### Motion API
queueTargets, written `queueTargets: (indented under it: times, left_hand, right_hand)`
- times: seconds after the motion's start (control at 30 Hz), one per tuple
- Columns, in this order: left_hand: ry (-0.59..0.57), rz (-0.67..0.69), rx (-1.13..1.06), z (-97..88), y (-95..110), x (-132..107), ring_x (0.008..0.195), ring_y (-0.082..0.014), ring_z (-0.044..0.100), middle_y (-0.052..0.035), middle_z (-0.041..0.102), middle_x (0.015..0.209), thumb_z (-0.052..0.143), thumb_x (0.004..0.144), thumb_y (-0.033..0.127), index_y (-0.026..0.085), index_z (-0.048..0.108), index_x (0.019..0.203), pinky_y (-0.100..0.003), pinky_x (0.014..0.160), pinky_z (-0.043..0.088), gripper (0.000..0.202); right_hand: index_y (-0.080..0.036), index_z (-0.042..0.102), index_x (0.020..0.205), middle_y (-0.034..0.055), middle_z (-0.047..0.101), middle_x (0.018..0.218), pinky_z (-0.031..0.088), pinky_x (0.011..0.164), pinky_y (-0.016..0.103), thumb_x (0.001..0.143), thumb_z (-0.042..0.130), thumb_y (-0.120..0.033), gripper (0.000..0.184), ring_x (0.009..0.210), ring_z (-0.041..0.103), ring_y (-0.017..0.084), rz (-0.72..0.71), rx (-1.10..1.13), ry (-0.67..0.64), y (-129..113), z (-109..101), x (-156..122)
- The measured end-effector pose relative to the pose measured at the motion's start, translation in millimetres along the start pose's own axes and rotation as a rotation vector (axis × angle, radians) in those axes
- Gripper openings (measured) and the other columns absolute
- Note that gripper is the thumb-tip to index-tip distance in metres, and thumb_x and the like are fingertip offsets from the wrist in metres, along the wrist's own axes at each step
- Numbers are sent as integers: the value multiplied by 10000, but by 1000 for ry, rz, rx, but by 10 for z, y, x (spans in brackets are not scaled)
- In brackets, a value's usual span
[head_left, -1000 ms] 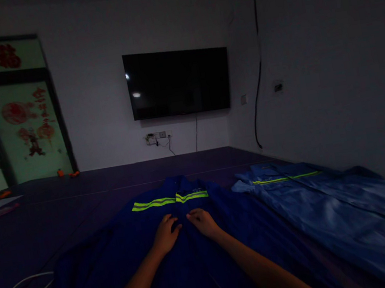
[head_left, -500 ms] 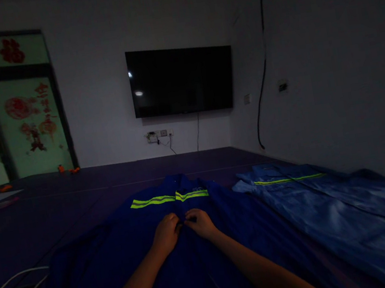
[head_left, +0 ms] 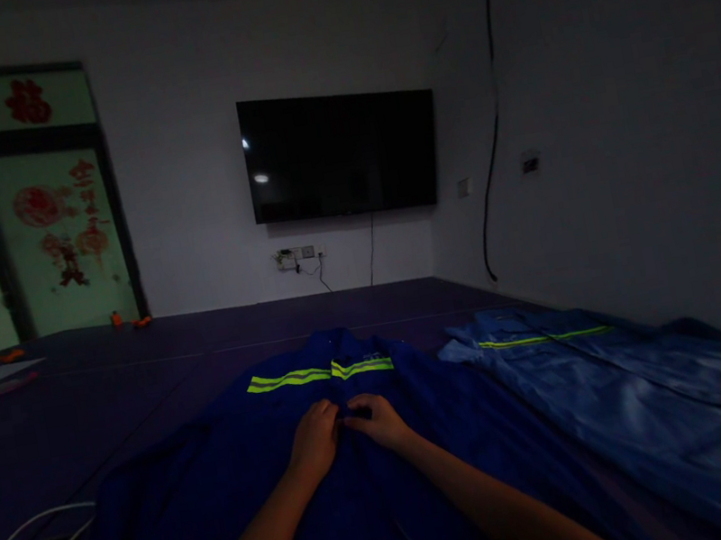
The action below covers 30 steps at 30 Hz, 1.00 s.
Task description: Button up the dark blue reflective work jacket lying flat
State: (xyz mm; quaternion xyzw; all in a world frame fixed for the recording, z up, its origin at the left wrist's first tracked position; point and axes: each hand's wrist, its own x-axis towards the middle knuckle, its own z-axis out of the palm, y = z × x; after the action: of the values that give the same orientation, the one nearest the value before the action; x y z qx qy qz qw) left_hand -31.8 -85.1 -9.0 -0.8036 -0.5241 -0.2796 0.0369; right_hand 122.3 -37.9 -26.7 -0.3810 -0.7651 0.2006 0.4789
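The dark blue jacket [head_left: 228, 473] lies flat on the worktop [head_left: 111, 382]. Left hand [head_left: 315, 437] and right hand [head_left: 377, 421], fingers curled, pinch its front opening just below the reflective stripe [head_left: 318, 373]. Closing appears in progress at chest height; lower front indeterminate.

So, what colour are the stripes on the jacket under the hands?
Fluorescent yellow-green stripes on a dark blue jacket; head view.

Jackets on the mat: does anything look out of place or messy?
Nothing looks spilled or torn in this dim light. The left hand and right hand pinch the front of the dark blue jacket; a loose white cable trails beside its sleeve.
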Motion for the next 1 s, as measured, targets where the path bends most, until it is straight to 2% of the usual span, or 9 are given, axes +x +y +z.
queueTargets:
  times: [0.1, 0.3, 0.57, 1.0]
  left_hand:
    - [-1, -8, -5, -11, 12, -3, 921, -162, 511, -67, 558, 980, 358, 813, 98, 165, 536, 903, -272, 772, 379, 210]
    - [29, 14, -16, 10, 6, 3, 907, -163, 510, -60, 559, 950, 380, 792, 88, 172, 542, 859, -279, 776, 381, 194]
    - [124, 38, -56, 63, -24, 5, 924, -167, 505, -57, 561, 930, 378, 794, 83, 181, 557, 901, -297, 814, 381, 230]
    - [74, 65, -43, 52, -47, 4, 895, -168, 506, -60, 564, 932, 355, 823, 129, 178, 555, 859, -291, 774, 376, 209]
  right_hand:
    - [-176, 656, 783, 41, 671, 813, 469, 735, 312, 590, 691, -328, 248, 797, 605, 202, -12, -20, 5, 3, -6, -10]
    - [-177, 670, 769, 41, 674, 792, 470, 732, 316, 634, 618, -217, 150, 775, 610, 199, 2, -63, 3, 55, -21, 8]
    - [-169, 675, 786, 42, 679, 786, 472, 700, 299, 665, 579, -220, 162, 739, 609, 187, 28, -73, 53, 33, -27, 7]
    - [-188, 668, 662, 29, 659, 733, 463, 702, 272, 739, 535, -298, 190, 774, 600, 176, -57, -3, -37, -58, -55, 9]
